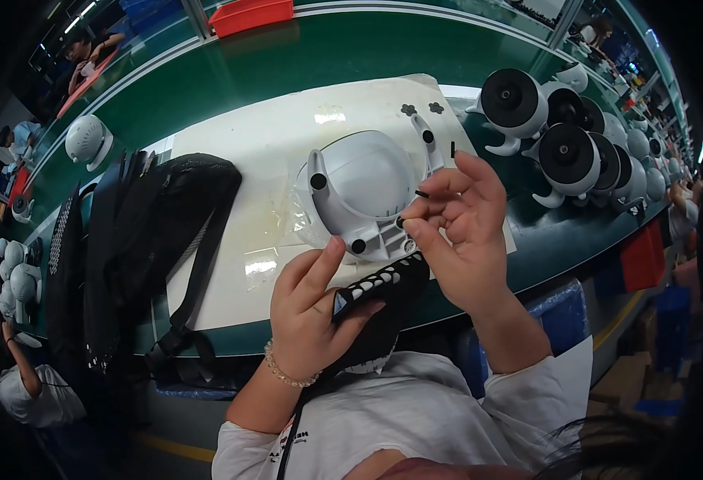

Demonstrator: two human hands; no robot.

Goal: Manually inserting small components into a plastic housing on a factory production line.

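Note:
My left hand [303, 308] grips a black sheet [382, 278] with a row of white round gaps, which looks like a sheet of stick-on pads, at the bench's front edge. My right hand [473, 254] pinches a small black pad [400, 223] between thumb and a finger. A second small black piece [421, 193] shows at its index fingertip. Just beyond both hands, a white plastic housing [367, 176] with a round dome lies on the mat. Dark round pads [318, 182] sit on its legs. Part of the housing's right side is hidden behind my right hand.
A pale mat [231, 288] covers part of the green bench [351, 52]. Black bag [163, 200] and more black sheets lie left. Several white housings with black discs [509, 98] crowd the right; another housing [89, 140] stands far left. A red tray [251, 14] is at the back.

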